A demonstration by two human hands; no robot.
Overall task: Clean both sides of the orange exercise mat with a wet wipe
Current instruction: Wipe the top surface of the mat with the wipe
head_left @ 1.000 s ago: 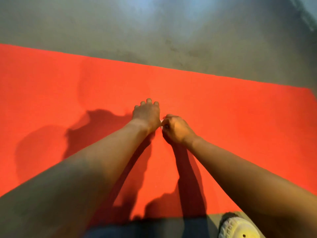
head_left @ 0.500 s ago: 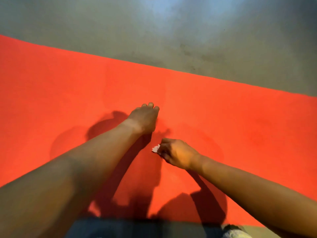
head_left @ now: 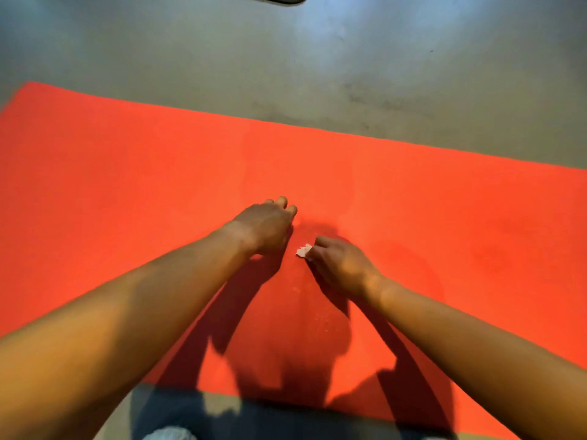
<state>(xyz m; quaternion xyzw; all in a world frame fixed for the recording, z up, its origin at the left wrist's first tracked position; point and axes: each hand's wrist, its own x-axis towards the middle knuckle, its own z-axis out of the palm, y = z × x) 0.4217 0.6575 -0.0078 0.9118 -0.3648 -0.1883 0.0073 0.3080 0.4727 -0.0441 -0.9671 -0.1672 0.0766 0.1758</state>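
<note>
Our right hand (head_left: pixel 341 265) pinches a small white wet wipe (head_left: pixel 304 250) against the orange exercise mat (head_left: pixel 127 185), spread flat on the floor (head_left: pixel 286 74) for wiping, while our left hand (head_left: pixel 266 225) rests just beside it, likely steadying the mat, its fingers bent, grip unclear.

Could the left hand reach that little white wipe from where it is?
Probably yes: the left hand sits on the orange mat close beside the wet wipe, only bare mat between them. The right hand grips the wipe, though, and must release it.
</note>
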